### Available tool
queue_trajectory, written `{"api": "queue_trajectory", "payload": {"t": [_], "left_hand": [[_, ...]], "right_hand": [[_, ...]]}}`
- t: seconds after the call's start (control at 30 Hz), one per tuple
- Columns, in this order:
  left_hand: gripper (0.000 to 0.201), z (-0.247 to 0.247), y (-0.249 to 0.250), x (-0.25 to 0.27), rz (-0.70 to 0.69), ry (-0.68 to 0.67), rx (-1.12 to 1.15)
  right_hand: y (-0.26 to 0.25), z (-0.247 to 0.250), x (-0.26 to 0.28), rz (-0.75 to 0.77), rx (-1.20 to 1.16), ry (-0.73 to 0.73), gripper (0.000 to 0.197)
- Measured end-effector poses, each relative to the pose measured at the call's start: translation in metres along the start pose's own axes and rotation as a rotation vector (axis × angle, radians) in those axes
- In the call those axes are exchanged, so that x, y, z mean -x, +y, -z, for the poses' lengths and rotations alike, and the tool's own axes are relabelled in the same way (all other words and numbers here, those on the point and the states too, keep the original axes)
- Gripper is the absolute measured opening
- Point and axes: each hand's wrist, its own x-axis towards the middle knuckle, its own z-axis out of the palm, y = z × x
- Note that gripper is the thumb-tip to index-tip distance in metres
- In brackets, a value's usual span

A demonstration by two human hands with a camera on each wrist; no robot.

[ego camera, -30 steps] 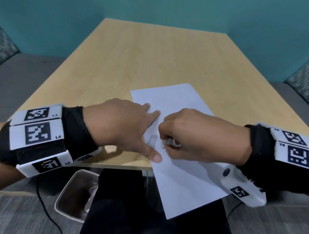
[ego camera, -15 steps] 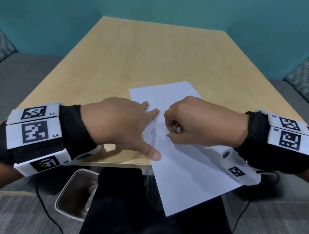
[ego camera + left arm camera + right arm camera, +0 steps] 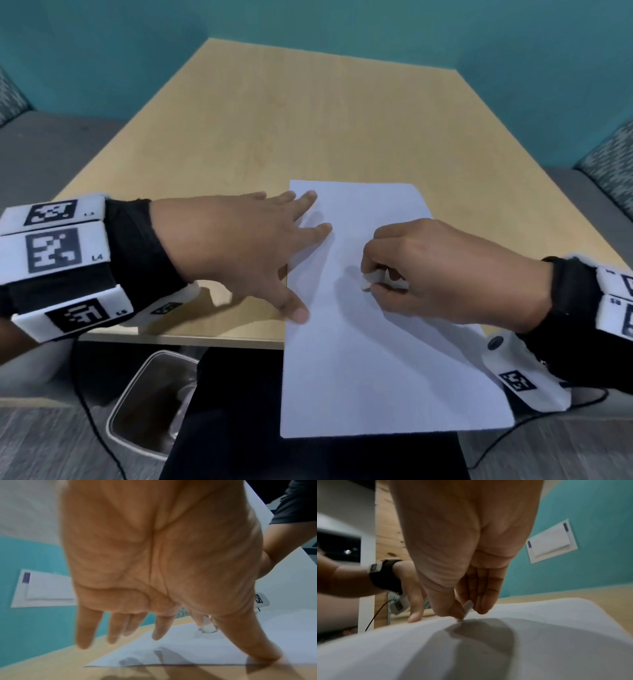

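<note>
Pressing its thumb tip on the left edge of the white paper sheet (image 3: pixel 376 370), the left hand (image 3: pixel 233 250) lies open at the left of the head view, its 4 fingers straight and spread. In the left wrist view those fingers (image 3: pixel 159 628) seem to float just above the sheet, each with a shadow beneath, while only the thumb touches down.

The right hand (image 3: pixel 445 274) sits at the centre right of the head view with its fingers curled, pinching a small white piece (image 3: pixel 370 279) between thumb and fingertips. In the right wrist view the lower tip of that piece (image 3: pixel 467 607) meets the paper over the hand's dark shadow. What the piece is cannot be told.

The 2 hands are near each other but apart, with a strip of bare paper between them.

The sheet fills the lower centre of the head view. Its far part lies flat on the light wooden table (image 3: pixel 308 120), and its near part overhangs the table's near edge. A bin (image 3: pixel 150 404) stands at the lower left, below the table.
</note>
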Motion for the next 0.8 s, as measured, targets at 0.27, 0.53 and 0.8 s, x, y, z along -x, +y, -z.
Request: {"api": "queue_trajectory", "payload": {"t": [0.27, 0.53, 0.8], "left_hand": [[0.123, -0.006, -0.006, -0.001, -0.069, 0.003, 0.142], [0.134, -0.01, -0.003, 0.0, -0.054, 0.016, 0.044], [0.137, -0.011, -0.006, -0.006, -0.043, 0.021, 0.063]], "right_hand": [[0.002, 0.005, -0.009, 0.059, -0.015, -0.021, 0.009], [-0.004, 0.001, -0.029, 0.089, -0.02, -0.004, 0.007], [-0.004, 0.012, -0.031, 0.088, -0.085, -0.073, 0.008]]}}
